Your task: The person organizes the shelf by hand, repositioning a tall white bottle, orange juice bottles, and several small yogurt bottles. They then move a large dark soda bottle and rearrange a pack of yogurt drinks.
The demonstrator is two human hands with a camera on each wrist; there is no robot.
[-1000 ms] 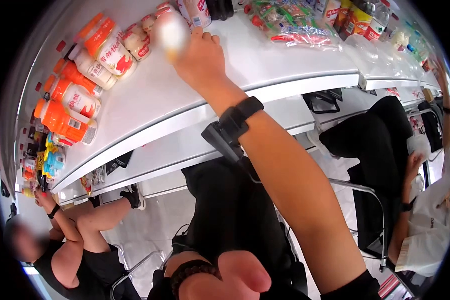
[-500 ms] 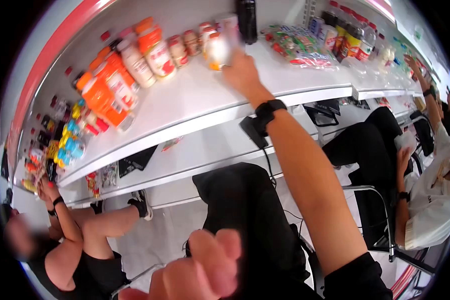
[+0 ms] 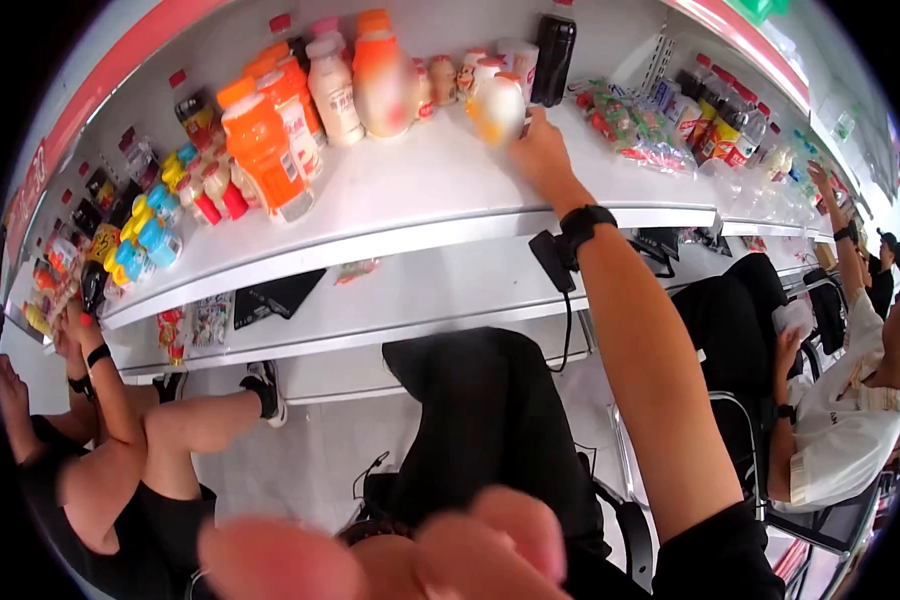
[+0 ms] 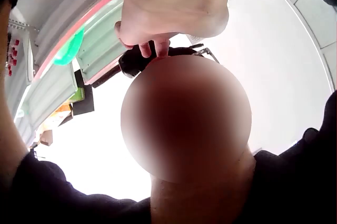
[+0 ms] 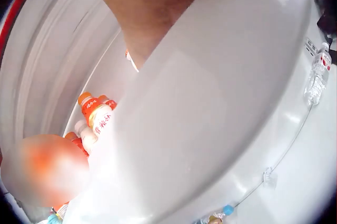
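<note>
My right hand (image 3: 544,155) reaches over the white shelf (image 3: 410,180) and grips a small white bottle with an orange cap (image 3: 497,108), partly blurred. Other small milk-drink bottles (image 3: 443,80) stand just behind it. In the right wrist view the right hand (image 5: 158,8) fills the top and hides most of the bottle. My left hand (image 3: 470,560) is raised close under the head camera and appears large and blurred. The left wrist view shows that left hand (image 4: 176,5) in front of my head, holding nothing, its fingertips pointing towards black headgear (image 4: 136,62).
Left along the shelf stand large orange-capped bottles (image 3: 268,150) and blue-and-yellow bottles (image 3: 157,240). A dark cola bottle (image 3: 554,58) and bagged snacks (image 3: 635,125) lie to the right. A lower shelf (image 3: 420,300) runs beneath. People sit at both sides.
The head view has turned left, so shelf and bottles appear shifted right. My right hand stays at the small bottle. The left hand's fingers have moved under the camera.
</note>
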